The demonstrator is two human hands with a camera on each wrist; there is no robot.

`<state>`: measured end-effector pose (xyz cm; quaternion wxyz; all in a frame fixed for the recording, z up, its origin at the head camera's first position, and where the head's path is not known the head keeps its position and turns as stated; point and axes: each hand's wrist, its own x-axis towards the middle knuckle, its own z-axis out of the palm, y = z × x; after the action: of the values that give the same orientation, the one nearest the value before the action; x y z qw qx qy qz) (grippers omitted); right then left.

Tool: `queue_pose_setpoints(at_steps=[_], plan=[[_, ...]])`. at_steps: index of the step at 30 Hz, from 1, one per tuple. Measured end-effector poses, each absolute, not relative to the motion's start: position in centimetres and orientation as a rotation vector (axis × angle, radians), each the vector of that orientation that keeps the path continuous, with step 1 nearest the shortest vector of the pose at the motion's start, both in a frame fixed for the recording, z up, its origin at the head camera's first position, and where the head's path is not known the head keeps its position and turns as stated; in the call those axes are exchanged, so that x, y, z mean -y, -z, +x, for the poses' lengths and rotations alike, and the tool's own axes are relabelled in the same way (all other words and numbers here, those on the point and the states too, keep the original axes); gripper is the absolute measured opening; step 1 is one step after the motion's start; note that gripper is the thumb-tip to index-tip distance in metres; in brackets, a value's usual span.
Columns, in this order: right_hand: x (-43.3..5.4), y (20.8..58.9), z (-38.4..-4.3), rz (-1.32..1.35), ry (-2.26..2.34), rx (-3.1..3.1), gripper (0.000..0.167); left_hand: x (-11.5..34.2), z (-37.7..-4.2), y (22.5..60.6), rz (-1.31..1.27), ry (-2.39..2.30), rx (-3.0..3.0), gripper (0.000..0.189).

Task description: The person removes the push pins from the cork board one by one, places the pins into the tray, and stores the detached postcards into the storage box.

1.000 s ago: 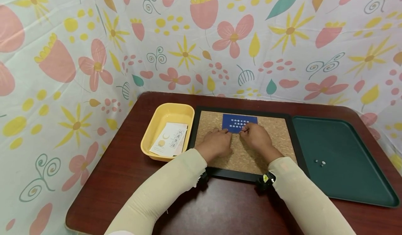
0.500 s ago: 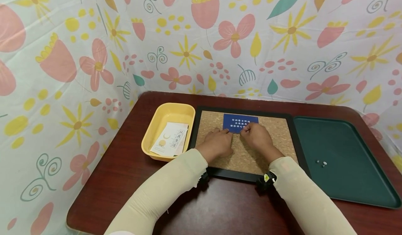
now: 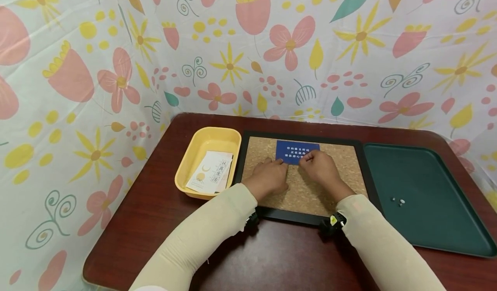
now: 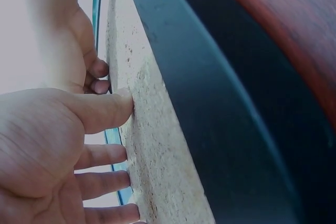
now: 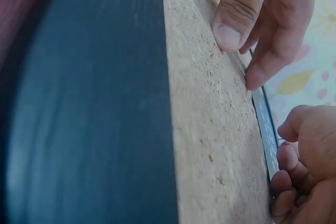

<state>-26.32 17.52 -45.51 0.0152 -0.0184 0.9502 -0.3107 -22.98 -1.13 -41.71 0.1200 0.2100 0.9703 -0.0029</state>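
A dark blue card [image 3: 294,149] with white characters lies on the upper part of a black-framed corkboard [image 3: 300,191]. My left hand [image 3: 268,176] reaches over the board, its fingertips on the card's lower left edge. Straight fingers and a thumb [image 4: 113,111] press toward the cork in the left wrist view. At the card's lower right corner is my right hand [image 3: 321,170], its fingers curled in. Thumb and fingertips come close together in the right wrist view [image 5: 315,150]; I cannot tell whether something small is between them.
A yellow basket [image 3: 181,172] with printed white cards [image 3: 207,172] stands left of the board. On the right, a dark green tray [image 3: 423,187] carries several small pins [image 3: 401,201]. Floral curtains [image 3: 248,66] hang behind the reddish-brown table [image 3: 248,260].
My right hand has lifted slightly up and to the right at the card's lower right corner. The left hand stays in place, and the card lies as before.
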Motion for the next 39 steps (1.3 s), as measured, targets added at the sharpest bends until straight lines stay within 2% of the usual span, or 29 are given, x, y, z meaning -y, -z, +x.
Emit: queue_pose_setpoints(at_steps=[11, 27, 39], plan=[[-18.3, 44.4, -25.4, -0.086, 0.910, -2.952, 0.026, 1.2, -23.4, 41.8, 0.614, -0.082, -2.820, 0.047], [-20.3, 43.8, -24.4, -0.151, 0.907, -2.960, 0.023, 1.1, -23.3, 41.8, 0.593, -0.046, -2.810, 0.057], [-22.0, 43.6, -24.0, -0.151, 0.880, -2.959, 0.023, 1.3, -23.2, 41.8, 0.609, -0.071, -2.820, 0.053]])
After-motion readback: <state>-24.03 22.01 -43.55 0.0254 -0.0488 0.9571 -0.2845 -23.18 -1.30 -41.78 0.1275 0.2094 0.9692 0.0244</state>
